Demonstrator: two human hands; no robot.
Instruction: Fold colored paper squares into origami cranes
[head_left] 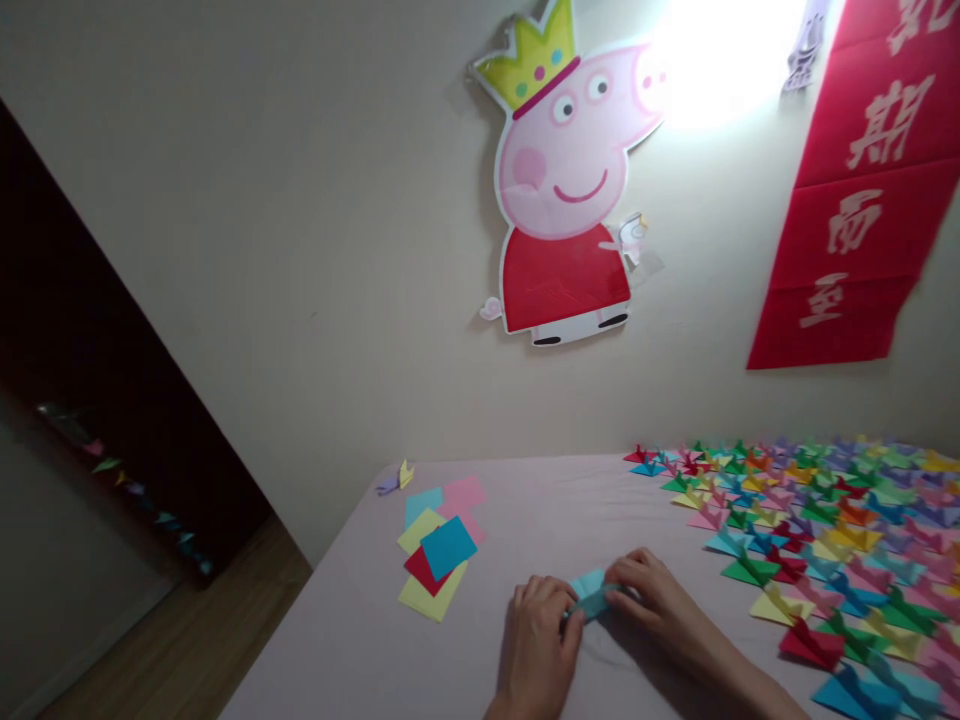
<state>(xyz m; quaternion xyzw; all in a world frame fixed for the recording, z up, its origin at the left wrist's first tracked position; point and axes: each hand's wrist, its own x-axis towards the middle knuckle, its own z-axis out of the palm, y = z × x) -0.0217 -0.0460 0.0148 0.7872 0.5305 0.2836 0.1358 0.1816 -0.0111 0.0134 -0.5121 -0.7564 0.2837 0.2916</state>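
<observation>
A small light-blue folded paper (590, 592) lies on the pale pink table (540, 490) near its front. My left hand (540, 640) pinches its left end with bent fingers. My right hand (651, 592) presses and grips its right end, fingers curled over it. Part of the paper is hidden under my fingers.
A loose stack of coloured paper squares (439, 555) lies left of my hands. Two tiny folded pieces (397, 478) sit at the far left corner. Several rows of folded paper cranes (817, 530) cover the right side. A cartoon pig cutout (562, 190) and a red banner (862, 190) hang on the wall.
</observation>
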